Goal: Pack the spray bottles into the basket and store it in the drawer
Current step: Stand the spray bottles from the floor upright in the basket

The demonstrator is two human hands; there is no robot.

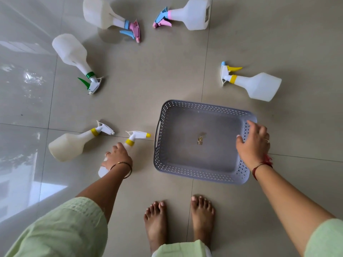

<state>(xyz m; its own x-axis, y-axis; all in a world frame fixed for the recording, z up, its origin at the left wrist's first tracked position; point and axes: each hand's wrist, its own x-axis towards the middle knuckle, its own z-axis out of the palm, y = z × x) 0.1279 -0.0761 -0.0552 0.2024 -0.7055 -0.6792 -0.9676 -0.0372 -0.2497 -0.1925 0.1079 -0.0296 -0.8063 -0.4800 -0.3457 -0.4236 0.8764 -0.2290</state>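
A grey perforated basket [163,115] sits on the tiled floor with only a small scrap on its bottom. My right hand [254,145] rests with spread fingers on the basket's right rim. My left hand [117,156] is closed around a white spray bottle with a yellow collar [137,136] that lies on the floor left of the basket. Several other white spray bottles lie around: a yellow-collared one [70,145] at left, a green-triggered one [72,54], two pink-and-blue ones [104,13] [193,13] at the top, and a yellow-triggered one [258,86] at right.
My two bare feet [178,216] stand just below the basket. The glossy floor at the left reflects a bright window. No drawer is in view.
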